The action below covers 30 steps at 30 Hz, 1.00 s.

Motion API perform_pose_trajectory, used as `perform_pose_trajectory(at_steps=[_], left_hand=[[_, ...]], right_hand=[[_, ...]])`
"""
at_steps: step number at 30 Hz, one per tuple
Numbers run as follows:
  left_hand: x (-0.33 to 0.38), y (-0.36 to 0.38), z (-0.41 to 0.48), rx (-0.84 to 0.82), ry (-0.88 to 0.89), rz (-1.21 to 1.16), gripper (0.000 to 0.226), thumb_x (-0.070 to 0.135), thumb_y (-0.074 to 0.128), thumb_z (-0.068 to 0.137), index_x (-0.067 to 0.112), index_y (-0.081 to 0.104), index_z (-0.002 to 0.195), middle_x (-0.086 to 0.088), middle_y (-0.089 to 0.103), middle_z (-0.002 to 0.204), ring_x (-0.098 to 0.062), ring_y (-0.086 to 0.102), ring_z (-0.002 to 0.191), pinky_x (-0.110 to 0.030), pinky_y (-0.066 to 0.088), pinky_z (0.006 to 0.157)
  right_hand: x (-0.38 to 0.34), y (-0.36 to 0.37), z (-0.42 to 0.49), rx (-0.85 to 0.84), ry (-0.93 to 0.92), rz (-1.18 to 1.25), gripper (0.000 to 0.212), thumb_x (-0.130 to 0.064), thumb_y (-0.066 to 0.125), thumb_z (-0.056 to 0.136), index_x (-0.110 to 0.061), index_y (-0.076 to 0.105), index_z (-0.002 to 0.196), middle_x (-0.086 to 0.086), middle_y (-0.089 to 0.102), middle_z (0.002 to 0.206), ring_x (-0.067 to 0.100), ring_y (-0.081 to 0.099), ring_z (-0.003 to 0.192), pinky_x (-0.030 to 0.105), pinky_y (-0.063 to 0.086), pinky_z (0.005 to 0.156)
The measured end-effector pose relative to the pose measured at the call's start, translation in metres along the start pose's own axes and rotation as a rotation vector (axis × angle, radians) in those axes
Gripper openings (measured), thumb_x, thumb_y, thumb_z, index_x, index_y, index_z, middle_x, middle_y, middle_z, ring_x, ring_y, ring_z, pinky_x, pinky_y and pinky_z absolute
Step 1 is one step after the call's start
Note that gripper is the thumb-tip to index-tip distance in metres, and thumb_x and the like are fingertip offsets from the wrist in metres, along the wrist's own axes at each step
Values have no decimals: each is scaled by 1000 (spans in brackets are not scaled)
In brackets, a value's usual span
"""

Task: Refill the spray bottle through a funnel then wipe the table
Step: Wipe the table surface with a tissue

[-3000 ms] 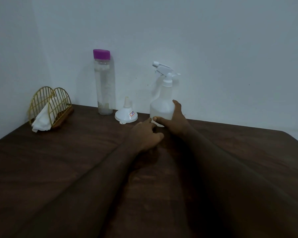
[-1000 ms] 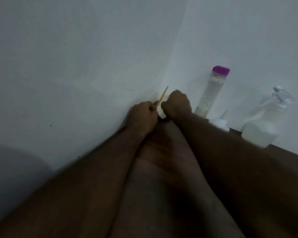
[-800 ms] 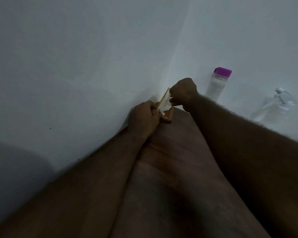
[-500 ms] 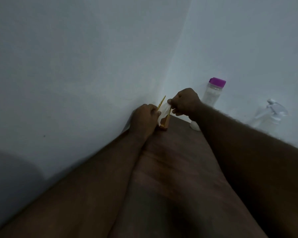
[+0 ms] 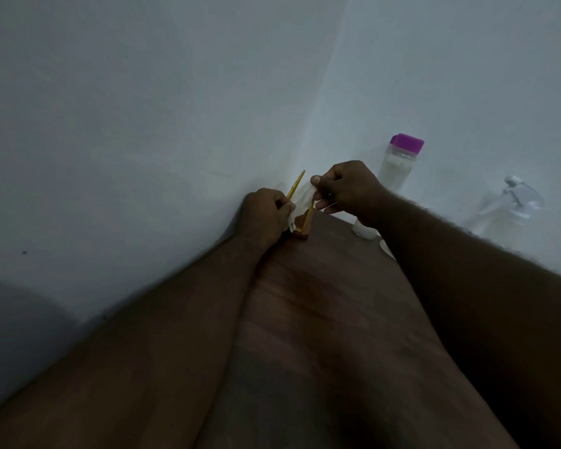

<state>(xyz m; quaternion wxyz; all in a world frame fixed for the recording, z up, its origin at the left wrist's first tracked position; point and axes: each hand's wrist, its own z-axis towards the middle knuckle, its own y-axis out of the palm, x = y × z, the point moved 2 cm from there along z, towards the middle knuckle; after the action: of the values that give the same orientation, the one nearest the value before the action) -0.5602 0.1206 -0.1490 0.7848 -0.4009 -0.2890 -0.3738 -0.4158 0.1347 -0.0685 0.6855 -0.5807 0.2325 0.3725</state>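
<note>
Head view of the far corner of a dark wooden worktop (image 5: 331, 319) where two pale walls meet. At about 12 o'clock from the frame centre stands a gold wire napkin holder (image 5: 302, 205) on a wooden base, seen nearly edge-on. The left hand (image 5: 264, 217) is closed against the holder's near side, fingers pressed together on it, apparently bracing it so that it does not tip or slide. The right hand (image 5: 347, 186) pinches the top of a white paper napkin (image 5: 300, 202) between thumb and fingers, the sheet rising between the wire panels; the grip suits drawing out one sheet, presumably for wiping. At 1 o'clock a tall clear bottle with a purple cap (image 5: 400, 163) stands against the wall, its lower part hidden by the right forearm. The spray bottle (image 5: 506, 215), blurred, stands at 3 o'clock near the right edge, well apart from both hands, trigger head on. A white rim just beside the forearm may be the funnel (image 5: 387, 249); it is too hidden to confirm.
</note>
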Motion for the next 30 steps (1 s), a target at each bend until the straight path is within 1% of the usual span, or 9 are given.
perform_pose_trajectory(at_steps=[4,8,12,14,18,20,22,25,30], left_hand=[[-2,1,2,20,-19,-4,23,22,58,93,4,72,95,-10,71,92,-16,61,78,-26,50,75],[-2,1,1,36,-50,-22,22,23,57,94,5,70,95,-8,70,90,-16,62,79,-23,45,69],[-2,0,0,43,-63,-22,21,23,56,94,6,69,93,-7,69,88,-15,60,77,-22,44,68],[-2,-1,-1,43,-59,-20,21,23,56,94,5,69,94,-6,68,86,-12,58,75,-21,42,67],[-1,-3,-3,83,-55,-7,17,19,56,92,7,67,90,0,64,80,-10,54,71,-18,37,63],[1,-3,-4,107,-57,-39,25,27,55,93,7,65,84,-1,63,73,-11,53,65,-21,37,61],[3,-2,-5,101,-67,-59,41,44,52,93,8,62,77,1,60,67,-11,53,61,-25,40,58],[4,3,-7,-1,-59,121,47,61,58,82,15,62,80,6,61,74,-11,58,70,-26,49,65],[3,8,-8,-115,-28,331,39,53,64,78,17,64,93,1,65,93,-20,62,86,-35,54,79]], right_hand=[[-2,-5,-5,10,39,44,26,-17,60,98,-4,58,75,17,66,80,24,66,66,32,56,59],[-6,-13,-12,10,131,120,18,-4,52,98,-2,58,80,16,65,82,23,68,66,34,57,66],[-8,-21,-20,70,158,210,15,-5,53,93,1,59,81,19,66,83,26,66,61,35,60,61],[-9,-22,-23,101,148,199,15,-6,55,92,1,59,79,20,66,82,27,66,63,35,61,60],[-11,-29,-26,226,9,186,21,-5,54,92,-3,58,71,20,65,79,25,66,61,29,55,51],[-13,-28,-29,196,-11,176,22,-4,53,93,-3,57,71,22,67,81,26,67,62,30,57,51],[-14,-27,-31,165,-15,144,22,-3,52,93,-1,57,72,24,67,83,28,68,64,33,60,54],[-13,-26,-32,155,-4,115,23,-4,52,94,-2,58,72,27,68,86,32,69,70,39,62,64],[-15,-27,-34,183,-39,82,21,-5,55,93,-2,57,72,28,70,89,34,72,73,43,63,66]])
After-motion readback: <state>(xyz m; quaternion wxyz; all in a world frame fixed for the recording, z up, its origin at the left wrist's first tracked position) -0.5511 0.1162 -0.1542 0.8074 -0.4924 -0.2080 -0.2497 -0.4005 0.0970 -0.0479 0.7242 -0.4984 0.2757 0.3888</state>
